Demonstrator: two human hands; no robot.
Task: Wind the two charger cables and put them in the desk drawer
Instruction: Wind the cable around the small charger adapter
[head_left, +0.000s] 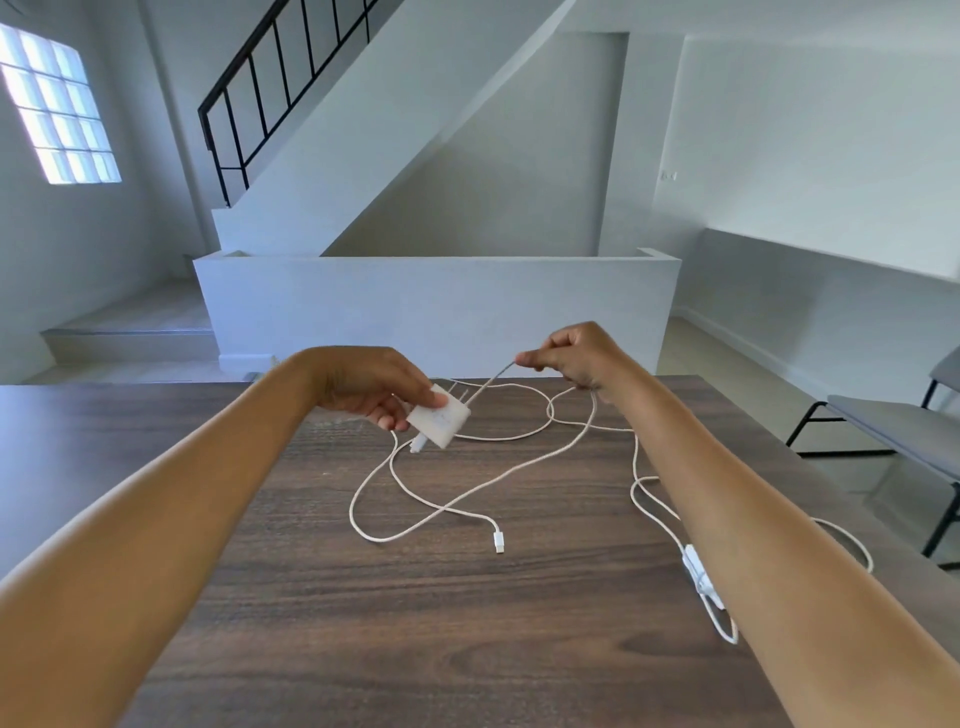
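- Left hand, centre of the frame: fingers and thumb hold a white square plastic charger block just above the desk, prongs pointing away from the person.
- White braided charger cable, centre: leaves the block's lower edge, loops loosely over the desk and crosses itself; its free plug end lies flat, lower centre.
- Right hand, right of centre: raised, thumb and forefinger pinch a strand of white cable drawn taut towards the block; whether this strand belongs to the first cable cannot be told.
- Second white charger cable with small inline adapter, lower right: lies on the desk, partly hidden beneath the right forearm, its loops unwound.
- Dark wood-grain desk, lower half: bears both cables; no drawer is in view.
- Grey chair with black frame, right edge: stands apart from the desk.
- Step in hand, by judgement: start of winding the first cable. The next move calls for freeing the crossings, then laying even turns round the block or hand.
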